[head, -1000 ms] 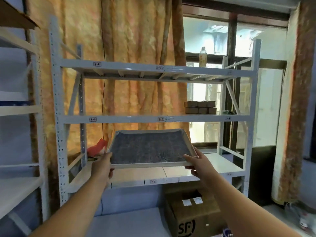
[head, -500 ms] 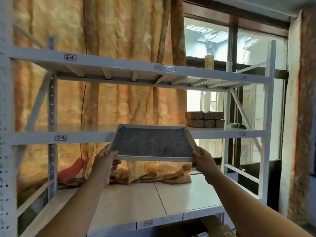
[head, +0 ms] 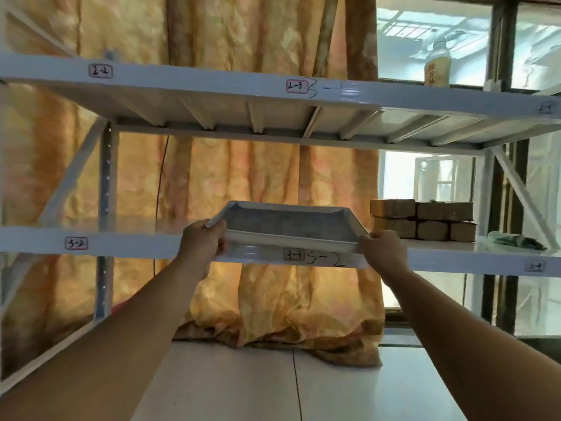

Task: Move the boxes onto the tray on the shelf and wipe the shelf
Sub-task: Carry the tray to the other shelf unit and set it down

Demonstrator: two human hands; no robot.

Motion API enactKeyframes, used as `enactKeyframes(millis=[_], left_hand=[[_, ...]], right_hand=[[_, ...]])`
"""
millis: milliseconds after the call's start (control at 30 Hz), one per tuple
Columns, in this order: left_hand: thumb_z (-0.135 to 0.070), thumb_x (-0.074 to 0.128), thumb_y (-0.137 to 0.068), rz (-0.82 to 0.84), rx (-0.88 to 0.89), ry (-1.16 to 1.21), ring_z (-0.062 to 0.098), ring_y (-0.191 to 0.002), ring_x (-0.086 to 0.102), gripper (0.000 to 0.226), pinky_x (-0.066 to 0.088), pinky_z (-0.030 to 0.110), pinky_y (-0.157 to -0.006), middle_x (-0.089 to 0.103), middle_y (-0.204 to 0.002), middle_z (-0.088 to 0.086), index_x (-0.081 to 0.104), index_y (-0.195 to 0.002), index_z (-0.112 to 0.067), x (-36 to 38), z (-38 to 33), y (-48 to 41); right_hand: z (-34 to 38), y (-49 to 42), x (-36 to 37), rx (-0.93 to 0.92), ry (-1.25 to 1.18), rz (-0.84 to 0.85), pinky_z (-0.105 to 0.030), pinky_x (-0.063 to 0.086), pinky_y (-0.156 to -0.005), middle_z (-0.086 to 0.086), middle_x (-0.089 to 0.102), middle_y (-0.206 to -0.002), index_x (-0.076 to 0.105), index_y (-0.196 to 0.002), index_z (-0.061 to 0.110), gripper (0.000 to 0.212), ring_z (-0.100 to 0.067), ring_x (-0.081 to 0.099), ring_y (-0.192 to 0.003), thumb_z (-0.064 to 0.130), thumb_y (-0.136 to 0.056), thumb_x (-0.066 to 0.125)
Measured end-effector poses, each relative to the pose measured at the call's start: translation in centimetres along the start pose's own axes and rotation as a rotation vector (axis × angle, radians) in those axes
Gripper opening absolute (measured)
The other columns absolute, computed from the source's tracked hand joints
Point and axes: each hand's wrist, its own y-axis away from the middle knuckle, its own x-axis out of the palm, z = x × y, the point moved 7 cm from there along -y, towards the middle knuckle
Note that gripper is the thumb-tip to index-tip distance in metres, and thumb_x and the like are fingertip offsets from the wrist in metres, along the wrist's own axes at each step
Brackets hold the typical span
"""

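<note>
Tray (head: 290, 222) at middle shelf (head: 136, 243) front edge | we are gripping both near corners, left hand (head: 202, 242) and right hand (head: 384, 250) curled round the rim, for level carrying | boxes (head: 425, 220) sitting just right, probably for short transfers.

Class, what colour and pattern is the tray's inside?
Speckled dark grey, inside a pale rim; the tray shows in the head view.

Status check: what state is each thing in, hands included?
tray: empty, held at the middle shelf's front edge
left hand: grips the tray's left end
right hand: grips the tray's right end
boxes: stacked on that shelf, none on the tray
cloth: crumpled beside the boxes
bottle: upright on the top shelf
</note>
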Motion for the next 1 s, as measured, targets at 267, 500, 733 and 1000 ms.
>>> enactKeyframes(millis=[267, 500, 733, 1000], left_hand=[[-0.033, 0.054, -0.091, -0.014, 0.094, -0.466, 0.023, -0.063, 0.051, 0.031, 0.037, 0.029, -0.061, 0.064, -0.082, 0.014, 0.063, -0.093, -0.004, 6.4, 0.7, -6.4], [-0.029, 0.051, -0.089, -0.014, 0.071, -0.732, 0.024, -0.053, 0.044, 0.034, 0.034, 0.028, -0.057, 0.059, -0.069, 0.015, 0.062, -0.08, 0.003, 9.2, 1.6, -11.2], [-0.018, 0.053, -0.085, 0.051, 0.018, -0.673, 0.025, -0.062, 0.051, 0.021, 0.04, 0.029, -0.063, 0.052, -0.071, 0.013, 0.054, -0.077, 0.001, 9.8, 3.1, -15.9], [-0.012, 0.055, -0.081, 0.106, 0.082, -0.846, 0.018, -0.051, 0.029, 0.034, 0.021, 0.026, -0.05, 0.032, -0.056, 0.005, 0.033, -0.055, -0.01, 10.4, 4.0, -18.5]], right_hand=[[-2.9, -10.9, 1.0, 0.026, 0.098, 0.041, -0.024, 0.031, -0.048, -0.015, 0.061, -0.08, 0.066, -0.086, -0.004, 0.045, -0.029, 0.055, -0.072, 0.038, -0.088, 0.053], [-5.2, -15.4, 3.5, 0.082, 0.087, 0.093, -0.026, 0.034, -0.053, -0.017, 0.065, -0.098, 0.064, -0.105, -0.004, 0.048, -0.028, 0.056, -0.083, 0.04, -0.086, 0.057], [-5.3, -17.9, 5.8, 0.17, 0.019, 0.09, -0.025, 0.04, -0.053, -0.016, 0.065, -0.094, 0.062, -0.099, -0.001, 0.033, -0.027, 0.057, -0.077, 0.027, -0.084, 0.057], [-5.5, -19.3, 7.7, 0.179, 0.098, 0.083, -0.037, 0.05, -0.077, -0.011, 0.057, -0.09, 0.052, -0.068, 0.014, 0.02, -0.025, 0.052, -0.08, 0.026, -0.082, 0.061]])
